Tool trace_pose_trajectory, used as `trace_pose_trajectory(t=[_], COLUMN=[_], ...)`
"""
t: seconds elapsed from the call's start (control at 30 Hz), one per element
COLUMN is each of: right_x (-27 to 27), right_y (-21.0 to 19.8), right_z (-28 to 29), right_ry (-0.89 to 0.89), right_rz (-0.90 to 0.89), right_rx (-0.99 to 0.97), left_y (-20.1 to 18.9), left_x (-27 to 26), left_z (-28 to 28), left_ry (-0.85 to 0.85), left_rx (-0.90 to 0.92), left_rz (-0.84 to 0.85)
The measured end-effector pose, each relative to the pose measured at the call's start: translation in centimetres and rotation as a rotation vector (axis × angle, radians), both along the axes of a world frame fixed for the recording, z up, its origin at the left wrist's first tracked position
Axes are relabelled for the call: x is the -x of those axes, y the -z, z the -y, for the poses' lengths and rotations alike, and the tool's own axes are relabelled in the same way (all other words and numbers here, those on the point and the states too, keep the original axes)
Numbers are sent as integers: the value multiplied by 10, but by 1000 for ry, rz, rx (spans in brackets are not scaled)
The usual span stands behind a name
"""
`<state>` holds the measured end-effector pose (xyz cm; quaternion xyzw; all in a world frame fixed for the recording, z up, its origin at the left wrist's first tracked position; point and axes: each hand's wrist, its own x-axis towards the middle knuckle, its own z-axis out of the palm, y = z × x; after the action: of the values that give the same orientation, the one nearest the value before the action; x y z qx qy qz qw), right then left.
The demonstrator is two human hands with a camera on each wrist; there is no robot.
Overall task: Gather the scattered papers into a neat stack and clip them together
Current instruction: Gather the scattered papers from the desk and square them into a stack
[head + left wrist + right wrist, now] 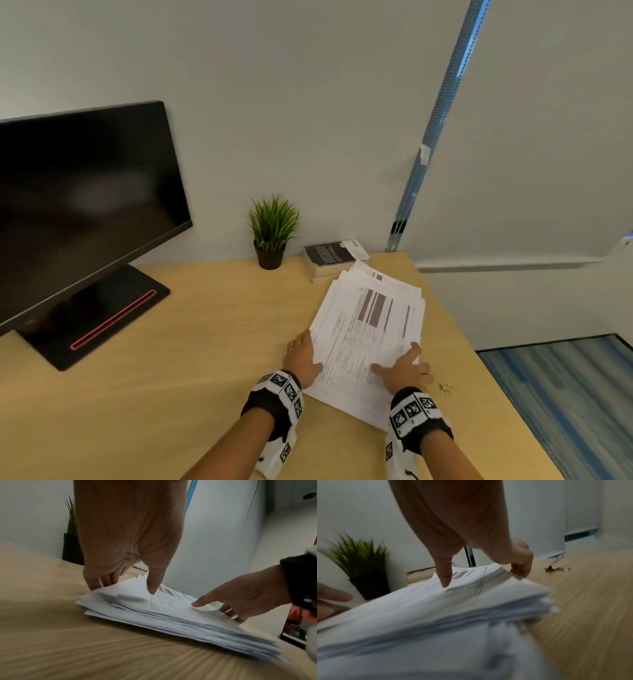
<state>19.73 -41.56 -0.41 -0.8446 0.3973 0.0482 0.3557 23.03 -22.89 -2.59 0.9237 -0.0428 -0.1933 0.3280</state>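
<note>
A loose stack of printed white papers (371, 329) lies skewed on the right part of the wooden desk (171, 377), its sheets fanned at the far end. My left hand (303, 354) holds the stack's left edge, thumb on top and fingers down along the side (123, 588). At the opposite edge my right hand (404, 368) has its thumb pressed on the top sheet while the fingers curl around and lift that side (482, 577). A small gold binder clip (446, 388) lies on the desk just right of my right hand (556, 568).
A dark monitor (85, 205) on a black stand fills the desk's left side. A small potted plant (272, 233) and a pile of books (332, 260) stand against the wall behind the papers. The desk's right edge (479, 370) drops off to blue floor.
</note>
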Motion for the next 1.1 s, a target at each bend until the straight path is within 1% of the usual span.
trace_pose_trajectory(t=[0.1,0.17,0.2,0.27,0.33,0.43,0.5,0.53,0.57,0.6,0.7,0.8,0.87,0.9,0.97,1.07,1.1], right_x=[-6,-9,-8,-3,9,42,63,70,74,75,71,69,69,69,67,60,57], right_y=[6,9,10,13,18,20,15,15,17,19,21,7,-9,-17,-35,-65,-75], right_z=[3,9,11,12,9,5,2,0,-1,-6,-29,-46,-53,-55,-60,-66,-70], right_ry=[168,212,199,132,43,-96,-253,-302,-316,-321,-337,-342,-383,-412,-460,-500,-511], right_rz=[152,180,173,158,166,106,37,35,62,96,181,317,432,487,579,692,736], right_rx=[-129,-229,-262,-306,-372,-572,-686,-697,-677,-649,-600,-617,-652,-671,-706,-748,-751], left_y=[-1,-1,-3,-3,1,12,22,27,29,32,29,22,10,1,-22,-67,-83], left_x=[2,3,7,14,23,49,71,82,91,99,113,106,98,95,91,90,91], left_z=[2,0,-2,-12,-30,-66,-89,-96,-100,-102,-95,-95,-102,-106,-114,-120,-119], left_ry=[-75,-117,-129,-165,-207,-257,-304,-328,-345,-358,-393,-514,-585,-595,-587,-580,-563], left_rx=[119,167,171,146,174,294,257,236,239,277,457,610,727,778,879,988,983], left_rz=[-35,-48,-48,-40,-68,-126,-110,-75,-33,9,109,170,132,113,139,339,428])
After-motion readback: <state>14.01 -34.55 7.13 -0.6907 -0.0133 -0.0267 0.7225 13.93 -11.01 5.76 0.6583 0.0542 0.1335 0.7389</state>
